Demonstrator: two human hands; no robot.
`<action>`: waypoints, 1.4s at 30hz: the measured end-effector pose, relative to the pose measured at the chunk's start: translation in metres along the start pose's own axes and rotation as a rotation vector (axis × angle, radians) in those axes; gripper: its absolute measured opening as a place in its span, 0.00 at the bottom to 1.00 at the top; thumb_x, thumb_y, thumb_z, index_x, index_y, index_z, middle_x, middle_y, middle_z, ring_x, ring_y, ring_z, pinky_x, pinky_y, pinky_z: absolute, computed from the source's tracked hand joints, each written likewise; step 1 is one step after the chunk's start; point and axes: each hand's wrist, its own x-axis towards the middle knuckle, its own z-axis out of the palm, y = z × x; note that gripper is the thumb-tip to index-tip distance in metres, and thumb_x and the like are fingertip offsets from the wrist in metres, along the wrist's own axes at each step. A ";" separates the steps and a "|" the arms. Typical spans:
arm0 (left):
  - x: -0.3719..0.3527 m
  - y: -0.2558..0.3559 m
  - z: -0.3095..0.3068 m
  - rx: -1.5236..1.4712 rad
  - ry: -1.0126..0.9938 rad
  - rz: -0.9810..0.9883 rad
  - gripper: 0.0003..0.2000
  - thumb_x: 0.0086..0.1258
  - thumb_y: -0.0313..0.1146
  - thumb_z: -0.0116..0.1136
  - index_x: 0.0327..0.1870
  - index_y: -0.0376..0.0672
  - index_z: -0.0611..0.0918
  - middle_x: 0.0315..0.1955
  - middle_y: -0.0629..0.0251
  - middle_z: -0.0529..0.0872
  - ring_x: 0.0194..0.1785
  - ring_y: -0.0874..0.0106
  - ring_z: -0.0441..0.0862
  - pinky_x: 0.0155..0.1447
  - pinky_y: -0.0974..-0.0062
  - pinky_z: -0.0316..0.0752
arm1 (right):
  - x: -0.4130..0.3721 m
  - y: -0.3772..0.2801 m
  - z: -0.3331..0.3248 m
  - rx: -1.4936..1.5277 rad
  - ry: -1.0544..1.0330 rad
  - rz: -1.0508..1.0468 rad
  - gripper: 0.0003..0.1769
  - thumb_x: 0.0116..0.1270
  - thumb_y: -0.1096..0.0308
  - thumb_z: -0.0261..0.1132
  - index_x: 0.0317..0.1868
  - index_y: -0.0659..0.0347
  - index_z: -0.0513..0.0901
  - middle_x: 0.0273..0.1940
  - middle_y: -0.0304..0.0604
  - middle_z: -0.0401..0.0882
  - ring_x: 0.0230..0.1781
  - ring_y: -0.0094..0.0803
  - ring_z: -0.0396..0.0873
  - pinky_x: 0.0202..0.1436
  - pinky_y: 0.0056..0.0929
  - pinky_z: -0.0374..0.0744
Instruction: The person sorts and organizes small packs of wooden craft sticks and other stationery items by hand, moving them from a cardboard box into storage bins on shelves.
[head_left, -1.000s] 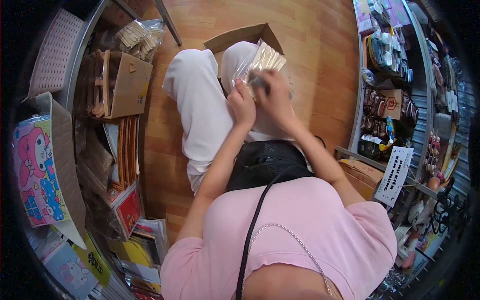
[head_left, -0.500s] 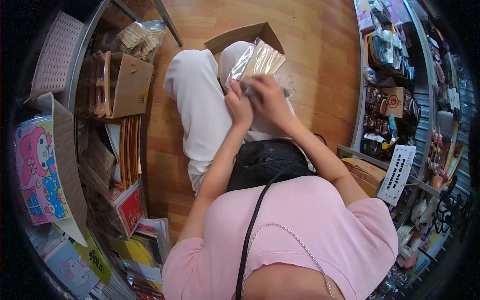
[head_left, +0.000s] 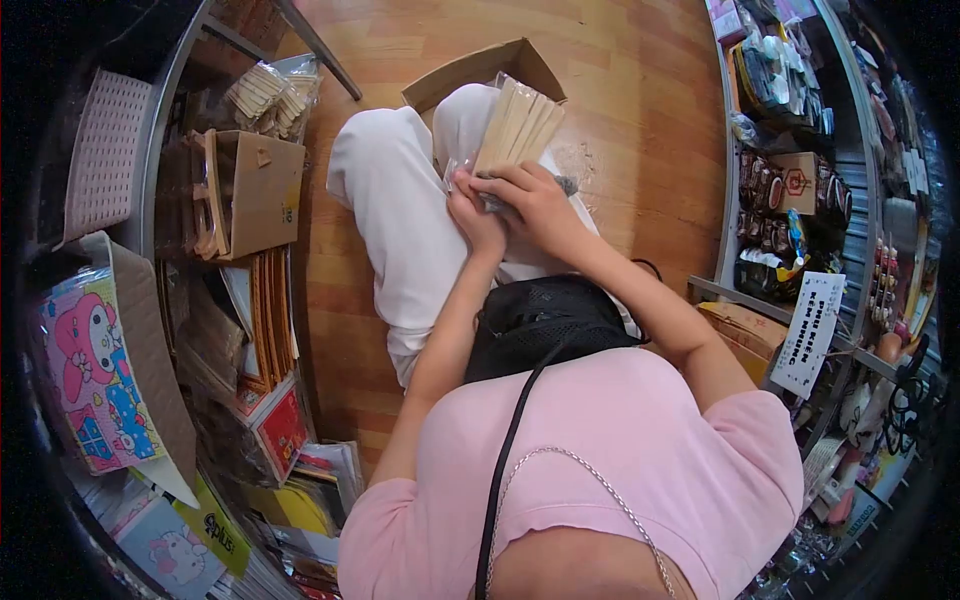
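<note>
A clear plastic pack of flat pale wooden sticks (head_left: 520, 125) rests tilted over my right knee. My left hand (head_left: 480, 222) is closed at the lower left end of the pack, gripping its plastic. Fingers curled, my right hand (head_left: 540, 208) presses over the pack's lower end with a grey cloth (head_left: 567, 186) bunched under it. Part of the cloth and the pack's near end are hidden by my fingers. Behind my knees an open cardboard box (head_left: 530, 65) stands on the floor; its inside is mostly out of sight.
On the left shelf are more bagged wooden sticks (head_left: 270, 95), a brown carton (head_left: 265, 190) and a pink basket (head_left: 103, 150). A rack of packaged goods (head_left: 785, 90) lines the right side. A black bag (head_left: 545, 325) lies on my lap, above the wooden floor (head_left: 640, 150).
My right hand was blurred with motion over the pack's lower end and now shows sharply, slightly lower. The sticks are less covered by plastic glare. The whole view has shifted slightly.
</note>
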 end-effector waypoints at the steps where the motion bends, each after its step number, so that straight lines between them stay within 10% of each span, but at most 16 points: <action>1: 0.000 0.000 0.001 0.029 -0.017 0.004 0.22 0.75 0.39 0.33 0.35 0.26 0.76 0.27 0.44 0.81 0.31 0.51 0.77 0.38 0.62 0.69 | -0.003 0.000 -0.004 0.029 -0.075 -0.048 0.20 0.46 0.75 0.64 0.44 0.55 0.79 0.39 0.45 0.76 0.42 0.44 0.73 0.47 0.39 0.72; 11: 0.001 0.004 0.004 0.281 0.035 0.049 0.23 0.75 0.40 0.35 0.30 0.26 0.75 0.22 0.39 0.77 0.27 0.46 0.73 0.36 0.57 0.65 | 0.042 0.058 -0.009 -0.239 0.345 0.212 0.14 0.54 0.72 0.60 0.43 0.55 0.78 0.41 0.46 0.75 0.41 0.46 0.73 0.45 0.40 0.72; 19: 0.004 0.015 0.008 0.234 0.078 0.058 0.23 0.75 0.40 0.36 0.27 0.27 0.75 0.20 0.43 0.77 0.24 0.53 0.75 0.31 0.61 0.66 | 0.007 0.023 -0.001 -0.202 0.014 -0.101 0.21 0.50 0.73 0.61 0.48 0.52 0.77 0.45 0.43 0.75 0.41 0.41 0.74 0.47 0.37 0.72; 27: 0.011 0.045 -0.003 0.429 0.044 0.151 0.21 0.75 0.38 0.36 0.33 0.28 0.78 0.26 0.45 0.81 0.29 0.49 0.78 0.33 0.60 0.70 | 0.041 0.142 -0.030 -0.126 0.181 0.325 0.16 0.60 0.72 0.58 0.49 0.55 0.76 0.42 0.48 0.76 0.42 0.46 0.76 0.45 0.36 0.74; 30: 0.031 0.061 -0.011 0.228 0.003 0.318 0.20 0.75 0.39 0.36 0.41 0.29 0.78 0.33 0.46 0.82 0.34 0.52 0.80 0.36 0.63 0.72 | 0.032 0.098 -0.063 0.152 0.223 0.620 0.14 0.66 0.69 0.56 0.53 0.56 0.75 0.41 0.43 0.79 0.38 0.33 0.78 0.42 0.31 0.75; 32: 0.034 0.094 -0.015 0.236 -0.098 0.259 0.18 0.75 0.37 0.36 0.47 0.32 0.78 0.44 0.49 0.81 0.46 0.59 0.81 0.53 0.69 0.72 | 0.023 0.074 -0.072 0.912 0.079 0.723 0.17 0.69 0.61 0.53 0.55 0.57 0.73 0.41 0.41 0.78 0.37 0.26 0.78 0.43 0.28 0.77; 34: 0.043 0.109 -0.014 0.359 -0.373 0.792 0.11 0.69 0.29 0.47 0.47 0.39 0.79 0.39 0.57 0.84 0.42 0.60 0.82 0.46 0.69 0.76 | 0.022 0.052 -0.071 1.187 0.011 0.656 0.22 0.69 0.51 0.52 0.52 0.60 0.75 0.48 0.39 0.77 0.43 0.31 0.78 0.47 0.27 0.77; 36: 0.047 0.124 -0.014 0.420 -0.549 0.851 0.17 0.60 0.22 0.53 0.49 0.51 0.81 0.47 0.66 0.82 0.49 0.64 0.80 0.55 0.65 0.73 | 0.013 0.038 -0.075 1.463 0.201 1.013 0.39 0.63 0.37 0.51 0.59 0.66 0.67 0.54 0.50 0.73 0.51 0.35 0.76 0.57 0.35 0.75; 42: 0.051 0.128 -0.035 0.850 -0.857 1.011 0.28 0.54 0.18 0.52 0.53 0.65 0.79 0.58 0.72 0.74 0.63 0.71 0.69 0.67 0.54 0.59 | 0.003 0.041 -0.084 1.739 -0.079 0.840 0.41 0.61 0.37 0.54 0.58 0.68 0.67 0.54 0.53 0.73 0.52 0.35 0.76 0.56 0.33 0.76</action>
